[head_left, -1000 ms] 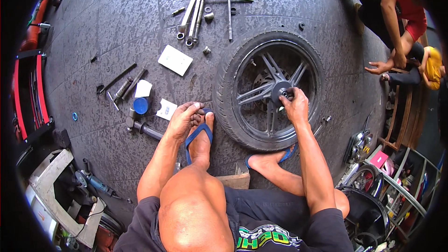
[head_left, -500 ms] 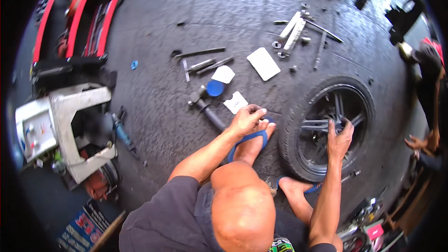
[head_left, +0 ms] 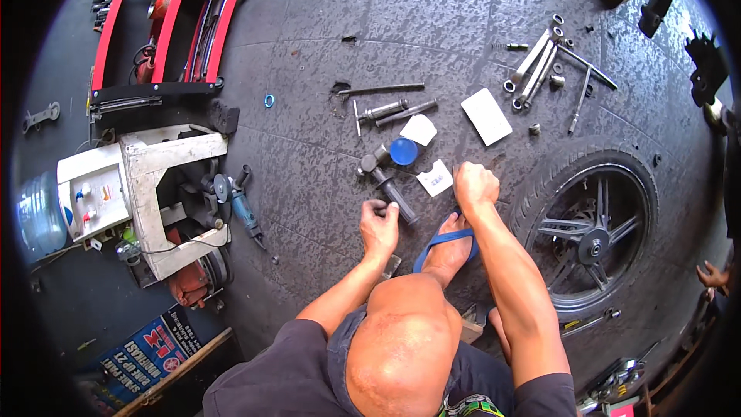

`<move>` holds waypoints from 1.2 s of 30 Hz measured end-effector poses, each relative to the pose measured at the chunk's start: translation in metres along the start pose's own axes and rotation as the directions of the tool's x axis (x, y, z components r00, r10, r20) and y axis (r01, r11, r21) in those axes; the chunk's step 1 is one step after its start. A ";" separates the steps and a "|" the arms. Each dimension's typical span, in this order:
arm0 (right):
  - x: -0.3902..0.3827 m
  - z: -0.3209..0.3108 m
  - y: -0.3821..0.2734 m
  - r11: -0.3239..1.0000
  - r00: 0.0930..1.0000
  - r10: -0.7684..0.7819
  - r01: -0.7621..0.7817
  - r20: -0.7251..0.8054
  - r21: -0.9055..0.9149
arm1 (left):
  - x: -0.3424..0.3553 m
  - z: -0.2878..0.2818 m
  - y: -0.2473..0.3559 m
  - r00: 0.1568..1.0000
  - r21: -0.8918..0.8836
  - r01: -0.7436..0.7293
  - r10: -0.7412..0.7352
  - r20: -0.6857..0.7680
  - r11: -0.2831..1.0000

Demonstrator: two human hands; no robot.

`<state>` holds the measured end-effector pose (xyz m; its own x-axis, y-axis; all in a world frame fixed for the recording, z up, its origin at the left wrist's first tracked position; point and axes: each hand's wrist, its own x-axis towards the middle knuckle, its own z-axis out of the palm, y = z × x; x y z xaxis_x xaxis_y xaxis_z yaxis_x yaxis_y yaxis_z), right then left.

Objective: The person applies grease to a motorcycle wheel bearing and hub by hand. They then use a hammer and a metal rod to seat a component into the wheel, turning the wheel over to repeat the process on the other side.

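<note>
My left hand (head_left: pixel 380 230) is over the floor beside the black handle of a hammer (head_left: pixel 397 199), fingers curled in toward the thumb; anything small between them cannot be made out. Just above my sandalled foot, my right hand (head_left: pixel 476 187) is closed with its knuckles up, and its fingertips are hidden. Near it lies a small white paper piece (head_left: pixel 436 179). A round blue lid (head_left: pixel 403 151) rests by the hammer head, close to another white piece (head_left: pixel 419 130). To the right, a spoked motorcycle wheel (head_left: pixel 540 194) with its tyre lies flat, apart from both hands.
Beyond my hands are a white rectangular pad (head_left: pixel 486 117), several wrenches (head_left: pixel 534 62), a T-handle tool (head_left: pixel 580 96) and metal rods (head_left: pixel 397 112). At the left stand a red-and-black tool rack (head_left: pixel 166 46), a whitish stand (head_left: pixel 147 208) and a blue angle grinder (head_left: pixel 243 205). Another person's hand (head_left: pixel 712 276) shows at the right edge.
My right hand has left the wheel's hub and come left above my foot, closed now. My left hand has drawn back toward the hammer handle. The view has shifted left.
</note>
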<state>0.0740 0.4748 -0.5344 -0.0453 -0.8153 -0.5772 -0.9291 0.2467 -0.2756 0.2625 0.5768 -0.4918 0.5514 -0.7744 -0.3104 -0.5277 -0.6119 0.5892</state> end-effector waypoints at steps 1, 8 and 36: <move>-0.003 0.003 0.004 1.000 1.000 -0.004 0.003 0.016 0.003 | 0.008 0.003 -0.003 0.996 0.043 0.083 -0.082 -0.028 0.996; -0.022 0.028 -0.001 0.980 0.993 -0.068 0.084 -0.094 0.181 | 0.010 0.015 0.006 0.992 -0.036 -0.126 0.127 0.019 0.991; -0.048 0.033 0.000 0.433 0.998 -0.025 -0.034 0.049 0.901 | 0.022 0.082 0.049 0.934 -0.394 0.171 -0.022 0.356 0.903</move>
<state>0.0879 0.5307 -0.5322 -0.0042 -0.7942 -0.6076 -0.0698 0.6063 -0.7921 0.1956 0.5170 -0.5306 0.2969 -0.7676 -0.5681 -0.1281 -0.6215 0.7729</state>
